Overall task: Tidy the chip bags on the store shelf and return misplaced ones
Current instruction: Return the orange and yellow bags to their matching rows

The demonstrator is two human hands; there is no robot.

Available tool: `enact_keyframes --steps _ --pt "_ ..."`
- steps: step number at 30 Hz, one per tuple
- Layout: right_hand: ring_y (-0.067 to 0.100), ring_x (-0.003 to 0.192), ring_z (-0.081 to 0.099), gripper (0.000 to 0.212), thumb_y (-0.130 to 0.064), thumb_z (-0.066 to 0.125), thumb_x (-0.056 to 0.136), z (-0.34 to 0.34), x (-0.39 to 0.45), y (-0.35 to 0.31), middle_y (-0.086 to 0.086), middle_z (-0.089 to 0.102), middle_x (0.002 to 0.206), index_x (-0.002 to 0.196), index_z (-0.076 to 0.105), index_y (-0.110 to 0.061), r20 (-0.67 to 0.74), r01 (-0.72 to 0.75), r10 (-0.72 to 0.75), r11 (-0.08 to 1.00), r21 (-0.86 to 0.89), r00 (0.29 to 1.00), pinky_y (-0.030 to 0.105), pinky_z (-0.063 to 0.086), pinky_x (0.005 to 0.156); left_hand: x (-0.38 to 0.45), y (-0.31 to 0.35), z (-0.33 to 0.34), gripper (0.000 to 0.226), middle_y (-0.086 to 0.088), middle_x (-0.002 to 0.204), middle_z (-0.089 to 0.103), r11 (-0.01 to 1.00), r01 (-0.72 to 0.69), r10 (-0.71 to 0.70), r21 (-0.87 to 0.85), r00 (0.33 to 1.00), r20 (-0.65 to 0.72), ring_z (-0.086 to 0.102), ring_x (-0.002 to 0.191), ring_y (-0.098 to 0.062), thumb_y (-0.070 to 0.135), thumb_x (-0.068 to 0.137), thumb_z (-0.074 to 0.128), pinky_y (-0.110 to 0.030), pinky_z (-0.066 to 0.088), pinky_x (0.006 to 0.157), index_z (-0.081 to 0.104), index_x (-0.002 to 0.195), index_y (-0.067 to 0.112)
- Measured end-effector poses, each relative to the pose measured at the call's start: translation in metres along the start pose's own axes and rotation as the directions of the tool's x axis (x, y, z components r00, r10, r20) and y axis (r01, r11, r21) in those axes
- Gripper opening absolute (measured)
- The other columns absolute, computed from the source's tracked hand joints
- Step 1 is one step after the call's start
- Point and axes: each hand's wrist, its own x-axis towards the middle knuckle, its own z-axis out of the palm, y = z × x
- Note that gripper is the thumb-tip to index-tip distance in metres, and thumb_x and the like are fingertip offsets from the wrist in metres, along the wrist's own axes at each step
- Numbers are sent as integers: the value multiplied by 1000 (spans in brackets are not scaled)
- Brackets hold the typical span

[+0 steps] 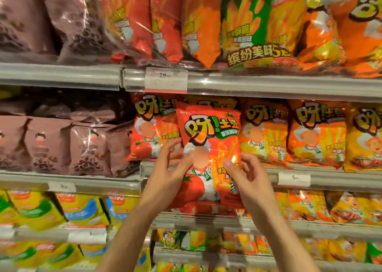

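Note:
A red tomato-flavour chip bag (208, 131) is held upright in front of the middle shelf (341, 178). My left hand (165, 176) grips its lower left side, thumb on the front. My right hand (248, 178) grips its lower right side, thumb pressed on the front. Behind the bag on the shelf stand another red bag of the same kind (148, 131) to the left, a yellow-topped bag (213, 103) mostly hidden, and orange bags (266, 133) to the right.
Brown snack bags (68, 145) fill the shelf to the left. Large multi-packs (237, 23) sit on the shelf above, with a price tag (165, 79) on its rail. Yellow bags (62, 209) and orange bags (310, 205) fill the lower shelves.

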Motion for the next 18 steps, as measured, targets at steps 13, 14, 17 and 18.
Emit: enact_keyframes --steps 13,14,17,18 --pt "-3 94 67 36 -37 69 90 41 29 -22 -1 69 112 119 59 -20 -9 20 -24 952 -305 1000 19 51 83 28 -21 -70 60 11 115 63 994 -102 99 -36 991 -92 62 89 7 27 84 66 -8 45 74 48 141 28" --pt "0 96 66 40 -42 69 90 33 41 -22 -1 68 114 121 58 -19 -84 21 -59 919 -394 995 19 50 83 30 -22 -73 60 14 123 61 994 -107 103 -33 989 -104 62 100 8 29 83 66 -8 45 78 48 141 28" --pt "21 117 60 68 -62 62 88 16 77 -16 6 61 128 137 49 -16 -192 -73 -72 753 -654 979 37 49 97 32 -22 -78 54 19 122 61 991 -135 131 -23 983 -126 62 101 9 20 88 68 -7 46 78 49 139 28" --pt "26 120 59 76 -66 60 87 13 86 -12 8 60 131 142 45 -15 -182 -106 -30 718 -688 983 42 48 100 32 -23 -80 53 17 121 63 991 -136 133 -13 983 -129 63 100 7 19 90 68 -8 46 78 49 138 29"
